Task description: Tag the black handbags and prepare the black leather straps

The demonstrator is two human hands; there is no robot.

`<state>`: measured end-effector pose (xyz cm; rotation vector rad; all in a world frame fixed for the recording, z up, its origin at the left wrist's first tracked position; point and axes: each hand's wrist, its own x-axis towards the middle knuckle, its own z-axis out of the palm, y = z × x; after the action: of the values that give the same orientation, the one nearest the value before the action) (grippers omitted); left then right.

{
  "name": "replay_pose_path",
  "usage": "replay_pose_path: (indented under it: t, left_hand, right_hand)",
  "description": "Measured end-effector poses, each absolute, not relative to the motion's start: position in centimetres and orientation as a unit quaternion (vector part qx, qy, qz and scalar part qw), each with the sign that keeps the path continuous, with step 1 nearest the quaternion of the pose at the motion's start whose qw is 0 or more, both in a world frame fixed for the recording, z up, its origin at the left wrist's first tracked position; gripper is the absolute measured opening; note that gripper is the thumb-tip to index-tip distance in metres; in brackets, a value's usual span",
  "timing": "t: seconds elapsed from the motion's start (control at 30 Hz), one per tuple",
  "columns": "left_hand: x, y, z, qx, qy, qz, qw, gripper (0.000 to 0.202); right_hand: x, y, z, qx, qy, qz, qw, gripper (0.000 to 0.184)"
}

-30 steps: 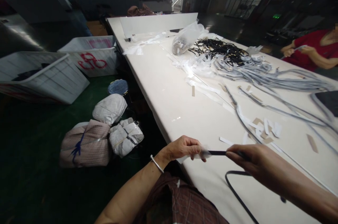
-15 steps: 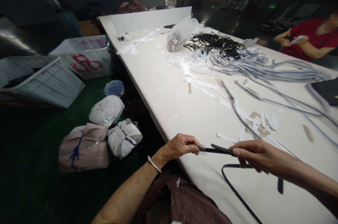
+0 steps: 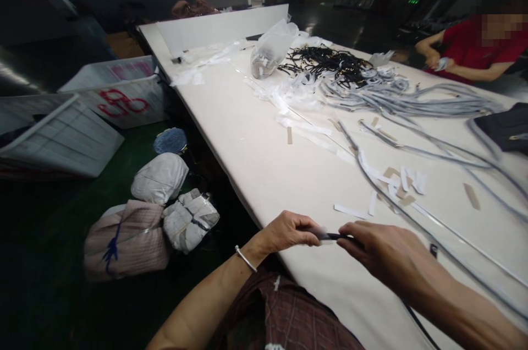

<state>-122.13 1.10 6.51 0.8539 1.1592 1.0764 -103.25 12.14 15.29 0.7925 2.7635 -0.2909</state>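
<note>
Over the near edge of the table, my left hand [image 3: 291, 232] pinches one end of a thin black strap [image 3: 331, 236]. A small clear, film-like piece [image 3: 324, 233] shows at those fingertips, blurred. My right hand [image 3: 385, 251] is closed on the same strap just to the right, thumb and forefinger pressed together. Only a short stretch of the strap shows between the two hands. More black strap comes out below my right forearm, and a dark end shows just above it. My right hand and forearm hide the rest.
On the white table [image 3: 247, 157] lie grey cords [image 3: 371, 176], paper strips [image 3: 350, 211], a black pile of straps [image 3: 330, 64] and a clear plastic bag [image 3: 270, 50]. White bins [image 3: 136, 102] and wrapped bundles [image 3: 124, 240] stand left on the floor. A person in red [image 3: 470, 47] works across the table.
My right hand has moved left along the strap, closer to my left hand, and turned over it. The loose strap end that stuck up between the hands is now covered. The view has shifted slightly.
</note>
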Motion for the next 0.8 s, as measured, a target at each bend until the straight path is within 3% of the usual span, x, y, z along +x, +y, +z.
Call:
replay_pose_path:
  t: [0.13,0.2,0.33,0.47,0.53,0.63,0.73,0.8]
  left_hand:
    - [-121.4,1.4,6.4,0.386,0.512,0.473,0.604,0.022]
    - [-121.3,1.4,6.0,0.43,0.537,0.492,0.534,0.021]
    - [-121.7,1.3,4.9,0.585,0.579,0.439,0.361,0.029]
    - [-122.2,1.6,4.1,0.617,0.608,0.389,0.315,0.035]
    - [-122.5,1.9,4.0,0.574,0.615,0.396,0.369,0.029]
    - [-123.0,2.3,4.1,0.469,0.552,0.389,0.569,0.023]
    - [-123.5,2.6,4.0,0.379,0.445,0.345,0.734,0.031]
    - [-123.8,2.7,3.7,0.343,0.404,0.338,0.777,0.042]
  right_hand:
    - [-103.8,11.9,14.3,0.239,0.943,-0.2,0.115,0.026]
    - [-103.4,13.1,14.4,0.26,0.909,-0.302,0.12,0.027]
    - [-101.6,15.6,14.9,0.311,0.774,-0.51,0.212,0.039]
    - [-100.5,15.7,15.0,0.324,0.731,-0.565,0.204,0.039]
    - [-100.3,15.1,14.9,0.308,0.784,-0.507,0.184,0.035]
    - [-100.4,14.1,14.4,0.224,0.906,-0.336,0.127,0.03]
    - [-100.5,13.4,13.8,0.143,0.965,-0.204,0.085,0.028]
    - [-100.4,13.1,13.5,0.132,0.967,-0.203,0.077,0.027]
